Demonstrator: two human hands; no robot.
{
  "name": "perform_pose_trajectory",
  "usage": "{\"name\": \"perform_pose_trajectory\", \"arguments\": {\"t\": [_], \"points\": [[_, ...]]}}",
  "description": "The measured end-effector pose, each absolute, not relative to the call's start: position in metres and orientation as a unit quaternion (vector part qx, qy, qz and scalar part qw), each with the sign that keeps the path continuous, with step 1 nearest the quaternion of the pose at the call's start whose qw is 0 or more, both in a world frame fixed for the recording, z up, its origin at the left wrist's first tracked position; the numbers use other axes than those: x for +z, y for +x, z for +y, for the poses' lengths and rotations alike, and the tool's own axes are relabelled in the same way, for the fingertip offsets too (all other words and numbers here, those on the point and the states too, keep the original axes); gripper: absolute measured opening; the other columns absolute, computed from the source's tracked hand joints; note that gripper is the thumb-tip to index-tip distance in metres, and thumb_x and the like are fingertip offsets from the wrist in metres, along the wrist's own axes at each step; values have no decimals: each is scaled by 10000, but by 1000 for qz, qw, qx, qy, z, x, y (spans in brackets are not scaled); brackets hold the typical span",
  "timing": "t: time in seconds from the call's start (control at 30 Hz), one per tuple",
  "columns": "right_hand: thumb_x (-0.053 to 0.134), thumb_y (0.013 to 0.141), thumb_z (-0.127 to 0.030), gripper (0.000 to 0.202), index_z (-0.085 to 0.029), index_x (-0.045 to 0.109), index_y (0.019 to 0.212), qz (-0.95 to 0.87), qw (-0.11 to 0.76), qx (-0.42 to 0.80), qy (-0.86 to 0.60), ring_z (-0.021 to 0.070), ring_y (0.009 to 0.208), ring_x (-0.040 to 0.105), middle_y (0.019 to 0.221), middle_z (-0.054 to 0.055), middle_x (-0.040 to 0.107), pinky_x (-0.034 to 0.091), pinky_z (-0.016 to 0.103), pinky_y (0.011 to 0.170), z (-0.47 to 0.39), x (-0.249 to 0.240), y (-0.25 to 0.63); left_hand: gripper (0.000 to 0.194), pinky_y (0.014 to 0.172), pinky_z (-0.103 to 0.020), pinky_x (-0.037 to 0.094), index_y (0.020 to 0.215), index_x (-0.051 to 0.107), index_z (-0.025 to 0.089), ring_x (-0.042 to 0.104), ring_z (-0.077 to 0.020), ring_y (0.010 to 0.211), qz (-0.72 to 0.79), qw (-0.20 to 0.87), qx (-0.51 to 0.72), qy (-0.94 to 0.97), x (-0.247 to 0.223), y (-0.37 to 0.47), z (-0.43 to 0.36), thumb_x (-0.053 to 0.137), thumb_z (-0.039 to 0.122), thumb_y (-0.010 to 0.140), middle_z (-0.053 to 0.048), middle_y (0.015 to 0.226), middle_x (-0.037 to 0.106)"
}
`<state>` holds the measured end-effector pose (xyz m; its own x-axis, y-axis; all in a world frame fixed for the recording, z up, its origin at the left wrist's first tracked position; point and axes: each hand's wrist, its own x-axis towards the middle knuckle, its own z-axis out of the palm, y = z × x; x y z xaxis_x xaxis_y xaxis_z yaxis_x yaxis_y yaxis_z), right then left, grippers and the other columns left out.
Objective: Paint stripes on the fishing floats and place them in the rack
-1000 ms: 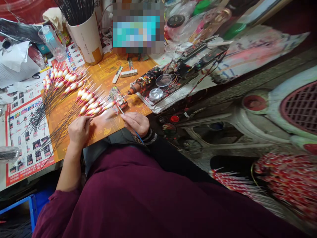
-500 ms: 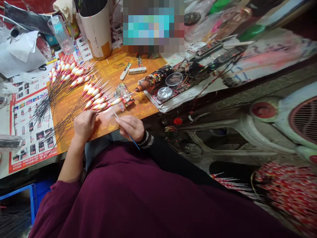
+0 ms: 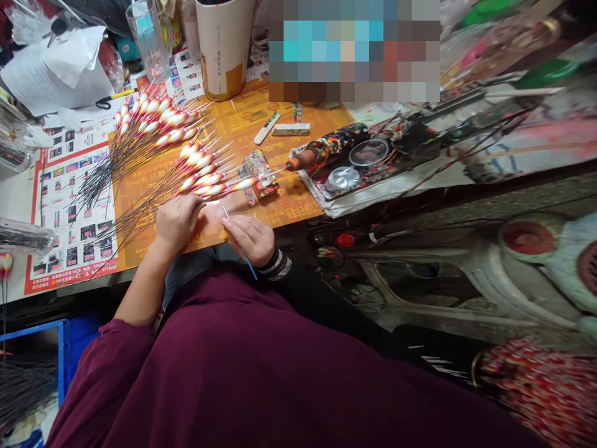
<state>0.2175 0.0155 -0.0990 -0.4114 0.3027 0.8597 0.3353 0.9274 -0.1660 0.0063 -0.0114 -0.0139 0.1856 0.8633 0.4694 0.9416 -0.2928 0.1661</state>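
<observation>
My left hand (image 3: 180,219) is closed in a pinch near the table edge, on the thin stem of a painted float (image 3: 245,185). The float's white, yellow and red body points right, and its tip reaches a brown-tipped, paint-spotted tool (image 3: 303,160). Under it stands a paint-flecked block (image 3: 256,168). My right hand (image 3: 252,239) grips a thin blue-ended brush (image 3: 249,265), its pale end up near the float. Several similar floats (image 3: 193,152) lie fanned out beyond my left hand, with a larger bunch (image 3: 153,115) farther back.
Behind stand a tall white cup (image 3: 221,56) and a glass mug (image 3: 152,43). Two small sticks (image 3: 290,129) lie mid-table. Clear round dishes (image 3: 344,178) rest on a stained board at right. A blue crate (image 3: 63,361) is low left; red floats (image 3: 536,386) are low right.
The view has shifted, so the table items appear farther right. Both hands keep their grips on the float and the brush, and the float still points toward the brown tip.
</observation>
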Motion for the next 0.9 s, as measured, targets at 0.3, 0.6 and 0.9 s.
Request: {"name": "perform_pose_trajectory", "arguments": {"t": [0.3, 0.6, 0.9], "points": [[590, 936, -154, 394, -150, 606, 1330, -836, 517, 13, -184, 219, 1106, 697, 1117, 136, 734, 616, 381, 951, 14, -98, 217, 326, 734, -278, 467, 899, 678, 185, 676, -175, 781, -598, 70, -240, -761, -16, 6, -12, 452, 375, 1038, -65, 838, 736], [554, 945, -156, 366, -155, 600, 1308, -850, 488, -14, -200, 212, 1056, 718, 1073, 127, 745, 629, 367, 903, 16, -102, 219, 320, 718, -272, 453, 892, 669, 188, 667, -167, 763, -591, 74, -246, -765, -13, 8, -13, 451, 369, 1040, -61, 821, 729], [588, 920, -126, 412, -104, 581, 1331, -824, 534, -52, -182, 217, 1030, 712, 1032, 139, 741, 630, 350, 871, 15, -91, 217, 337, 698, -274, 441, 877, 665, 187, 661, -164, 749, -592, 67, -251, -763, -12, 8, -13, 443, 380, 1041, -63, 800, 723]]}}
